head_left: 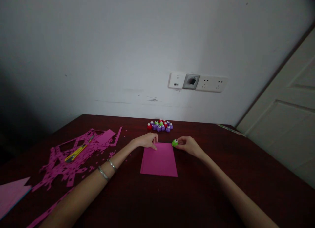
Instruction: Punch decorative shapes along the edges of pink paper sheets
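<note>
A pink sheet of paper [159, 160] lies in front of me on the dark table, seemingly with another layer under its left edge. At its back left corner is my left hand [147, 141], fingers curled and thumb over the paper, gripping the edge. My right hand [188, 146] pinches a small green paper punch [175, 143] with a white, dark-dotted top. That punch sits at the sheet's back right corner. Whether the paper's edge is inside its slot is too small to tell. Silver bracelets [107, 169] circle my left wrist.
Several red, purple and green punches [160, 126] cluster behind the sheet. Left are pink punched scraps [71, 170] with a yellow utility knife [79, 152] on them, and scattered bits. Lighter pink sheets [13, 195] lie at the near left. A wall with sockets [211, 84] stands behind.
</note>
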{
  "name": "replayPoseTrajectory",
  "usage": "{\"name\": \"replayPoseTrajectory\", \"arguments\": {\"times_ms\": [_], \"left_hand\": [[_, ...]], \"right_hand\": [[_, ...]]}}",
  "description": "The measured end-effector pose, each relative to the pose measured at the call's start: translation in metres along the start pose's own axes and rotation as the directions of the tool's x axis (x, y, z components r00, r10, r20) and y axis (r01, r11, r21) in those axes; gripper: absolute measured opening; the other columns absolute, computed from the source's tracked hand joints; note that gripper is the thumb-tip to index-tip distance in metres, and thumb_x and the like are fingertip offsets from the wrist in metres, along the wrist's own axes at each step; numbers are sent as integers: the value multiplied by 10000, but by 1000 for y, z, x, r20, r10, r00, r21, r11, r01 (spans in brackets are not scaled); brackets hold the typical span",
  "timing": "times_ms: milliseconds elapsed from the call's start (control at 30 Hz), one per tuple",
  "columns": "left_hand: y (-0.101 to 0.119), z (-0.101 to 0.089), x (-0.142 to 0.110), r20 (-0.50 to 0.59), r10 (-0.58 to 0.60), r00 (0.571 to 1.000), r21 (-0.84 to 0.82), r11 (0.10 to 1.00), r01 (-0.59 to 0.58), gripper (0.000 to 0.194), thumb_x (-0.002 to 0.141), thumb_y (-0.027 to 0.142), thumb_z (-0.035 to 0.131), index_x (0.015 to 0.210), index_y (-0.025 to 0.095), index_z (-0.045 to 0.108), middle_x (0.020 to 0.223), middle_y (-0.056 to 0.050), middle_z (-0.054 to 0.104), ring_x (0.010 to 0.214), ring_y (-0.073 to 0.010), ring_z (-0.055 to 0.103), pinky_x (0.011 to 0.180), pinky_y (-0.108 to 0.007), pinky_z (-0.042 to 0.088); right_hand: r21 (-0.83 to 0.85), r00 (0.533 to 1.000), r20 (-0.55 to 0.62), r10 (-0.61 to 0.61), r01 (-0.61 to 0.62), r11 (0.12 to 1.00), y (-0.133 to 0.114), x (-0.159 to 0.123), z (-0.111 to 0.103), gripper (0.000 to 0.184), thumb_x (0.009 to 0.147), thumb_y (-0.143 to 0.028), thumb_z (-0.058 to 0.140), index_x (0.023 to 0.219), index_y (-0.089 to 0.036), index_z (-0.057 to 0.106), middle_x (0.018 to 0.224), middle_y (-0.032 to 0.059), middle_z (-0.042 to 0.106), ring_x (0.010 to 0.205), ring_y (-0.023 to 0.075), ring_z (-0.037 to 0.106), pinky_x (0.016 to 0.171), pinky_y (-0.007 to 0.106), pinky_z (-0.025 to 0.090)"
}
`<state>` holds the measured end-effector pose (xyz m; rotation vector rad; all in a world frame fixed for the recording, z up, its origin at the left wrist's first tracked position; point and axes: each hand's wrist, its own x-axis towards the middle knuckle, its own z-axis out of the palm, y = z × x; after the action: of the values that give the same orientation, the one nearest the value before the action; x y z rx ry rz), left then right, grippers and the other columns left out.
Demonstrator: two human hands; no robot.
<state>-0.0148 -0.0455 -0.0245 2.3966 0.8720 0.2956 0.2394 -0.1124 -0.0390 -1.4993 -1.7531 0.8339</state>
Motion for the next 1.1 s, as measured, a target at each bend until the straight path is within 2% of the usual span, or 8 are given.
{"name": "replayPoseTrajectory", "arguments": {"times_ms": [233,400,633,1100], "left_hand": [[-1,1,5,-13,-26,1000,-81,996,25,111,598,211,638,676,136,665,608,-9,617,571,-119,527,536,-218,376],[1,-2,6,-25,-57,998,-214,976,50,201,674,284,577,723,134,701,654,-30,667,586,-128,548,559,-228,384],[5,-1,3,-23,-113,993,-317,943,100,220,677,275,572,757,121,707,703,-46,686,614,-138,565,575,-233,396],[-2,4,5,-19,-88,996,-312,947,77,232,689,275,567,760,101,702,709,-56,677,601,-114,532,559,-214,367]], "right_hand": [[16,1000,-29,0,0,1000,4,2,-1,196,628,-240,690,800,-150,658,781,48,697,721,166,643,675,260,501],[14,998,-62,2,-1,1000,6,3,0,206,621,-261,700,790,-152,654,770,47,696,717,171,646,672,264,501],[15,997,-75,-7,8,1000,5,1,3,233,616,-282,710,798,-151,645,751,47,692,707,176,646,666,269,502],[32,995,-97,-9,12,999,3,-1,12,208,616,-270,701,768,-153,621,743,45,683,695,165,637,653,259,499]]}}
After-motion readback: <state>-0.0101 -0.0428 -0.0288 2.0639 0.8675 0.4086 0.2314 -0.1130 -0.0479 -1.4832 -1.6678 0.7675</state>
